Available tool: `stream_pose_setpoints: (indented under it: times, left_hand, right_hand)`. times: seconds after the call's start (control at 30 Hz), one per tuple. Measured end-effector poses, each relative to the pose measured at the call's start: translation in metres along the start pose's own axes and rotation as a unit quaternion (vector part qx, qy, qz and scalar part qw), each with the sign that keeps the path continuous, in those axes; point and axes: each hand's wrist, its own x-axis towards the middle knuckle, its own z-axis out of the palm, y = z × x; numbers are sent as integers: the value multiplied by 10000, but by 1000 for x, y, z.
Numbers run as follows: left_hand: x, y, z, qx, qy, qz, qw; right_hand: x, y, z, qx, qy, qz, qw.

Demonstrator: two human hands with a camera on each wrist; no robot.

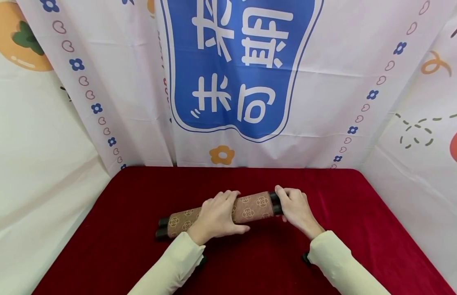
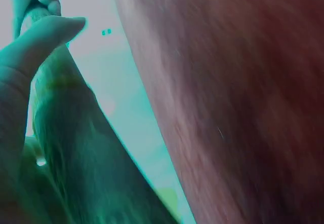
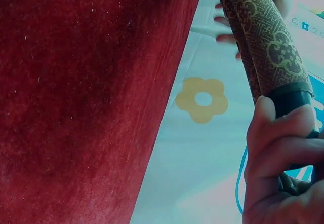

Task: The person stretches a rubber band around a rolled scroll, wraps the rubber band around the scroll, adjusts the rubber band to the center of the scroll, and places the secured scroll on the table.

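Note:
A rolled scroll in brown brocade with gold flower motifs lies slanted over the red cloth in the head view. It forms two rolls side by side, with dark knobs at its ends. My right hand grips the right end by its dark knobs; the right wrist view shows fingers curled round them. Across the middle of the scroll rests my left hand, its thumb held out straight and away from the brocade. In the left wrist view the thumb passes in front of the scroll.
Deep red cloth covers the table. White printed curtains stand behind it and at both sides, with a blue lettered panel and an orange flower at the back.

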Motion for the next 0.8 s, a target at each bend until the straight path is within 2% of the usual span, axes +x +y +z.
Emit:
stream_pose_setpoints:
  times: [0.13, 0.33, 0.57, 0.8]
  left_hand:
    - [5, 2, 6, 8, 88, 60, 9999]
    - [-9, -20, 9, -129, -33, -302, 9995]
    - [-21, -44, 5, -770, -346, 167, 9963]
    - [-27, -57, 0, -1290, -614, 290, 9893]
  right_hand:
    - [0, 0, 1, -4, -13, -2, 10000]
    - [0, 3, -3, -112, -14, 77, 9999]
    - [1, 8, -4, -102, -125, 171, 9997]
    - [2, 15, -3, -63, -288, 274, 9992]
